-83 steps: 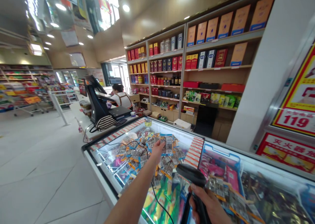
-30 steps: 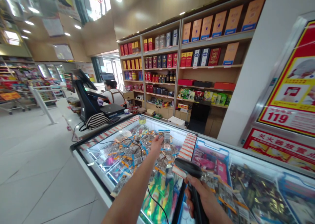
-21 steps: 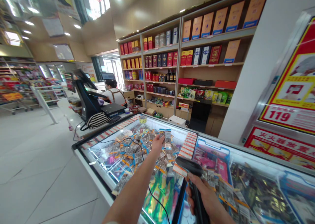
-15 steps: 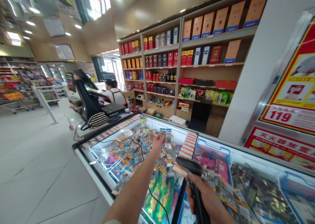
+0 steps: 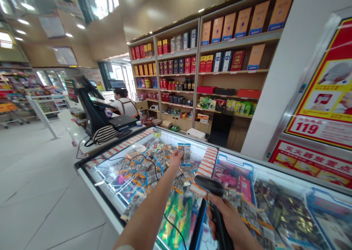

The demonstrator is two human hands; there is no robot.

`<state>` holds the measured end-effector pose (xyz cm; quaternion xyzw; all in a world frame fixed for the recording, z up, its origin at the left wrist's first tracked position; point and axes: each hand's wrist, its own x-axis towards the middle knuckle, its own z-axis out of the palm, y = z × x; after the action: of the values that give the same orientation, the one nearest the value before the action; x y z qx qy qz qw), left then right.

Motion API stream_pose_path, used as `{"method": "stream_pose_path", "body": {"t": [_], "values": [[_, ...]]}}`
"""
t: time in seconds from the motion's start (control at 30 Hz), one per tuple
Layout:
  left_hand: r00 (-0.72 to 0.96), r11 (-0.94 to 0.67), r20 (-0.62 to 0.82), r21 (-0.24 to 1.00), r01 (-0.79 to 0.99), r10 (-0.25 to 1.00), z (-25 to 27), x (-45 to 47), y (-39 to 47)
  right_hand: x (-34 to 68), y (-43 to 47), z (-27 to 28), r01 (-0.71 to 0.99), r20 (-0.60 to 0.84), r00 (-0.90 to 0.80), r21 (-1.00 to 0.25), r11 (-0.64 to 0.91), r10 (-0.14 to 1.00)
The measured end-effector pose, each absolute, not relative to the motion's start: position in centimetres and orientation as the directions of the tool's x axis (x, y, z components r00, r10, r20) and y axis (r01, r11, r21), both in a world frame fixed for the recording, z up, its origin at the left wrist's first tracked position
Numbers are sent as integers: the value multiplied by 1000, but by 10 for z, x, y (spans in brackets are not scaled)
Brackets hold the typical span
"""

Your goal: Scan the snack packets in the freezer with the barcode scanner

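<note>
My left hand (image 5: pixel 176 159) reaches forward over the glass top of a lit display freezer (image 5: pixel 92 186) and pinches a small snack packet (image 5: pixel 186 154) with a blue top edge, its printed back facing me. A black barcode scanner (image 5: pixel 213 186) is in my right hand (image 5: pixel 222 213), fingers wrapped around its handle, head pointing left. Below my left hand, many similar packets (image 5: pixel 148 169) with blue and orange edges lie in a heap on the glass. More packets (image 5: pixel 250 215) lie to the right of the scanner. A thin black cable (image 5: pixel 156 165) runs across the heap.
A checkout counter with a black register (image 5: pixel 92 112) and a striped bag (image 5: pixel 106 134) stands at the left. Behind it sits a person (image 5: pixel 123 103) in a white top. Shelves (image 5: pixel 198 52) of boxes and bottles line the back wall. Red signs (image 5: pixel 324 125) stand right.
The view has turned slightly right, so the scene sits a little further left. Both hands keep their hold on the packet and the scanner, with hardly any movement.
</note>
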<state>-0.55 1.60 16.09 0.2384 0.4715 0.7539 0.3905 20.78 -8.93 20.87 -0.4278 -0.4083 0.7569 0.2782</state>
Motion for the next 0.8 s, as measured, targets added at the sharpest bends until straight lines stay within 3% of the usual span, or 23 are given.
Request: {"method": "stream_pose_path", "body": {"t": [0.53, 0.8], "values": [[-590, -232, -42, 895, -381, 806, 145, 5, 21, 221, -89, 198, -42, -430, -451, -865, -500, 782], [-492, -91, -144, 901, -424, 859, 109, 58, 22, 251, -82, 183, -50, -454, -325, -868, -495, 830]]}}
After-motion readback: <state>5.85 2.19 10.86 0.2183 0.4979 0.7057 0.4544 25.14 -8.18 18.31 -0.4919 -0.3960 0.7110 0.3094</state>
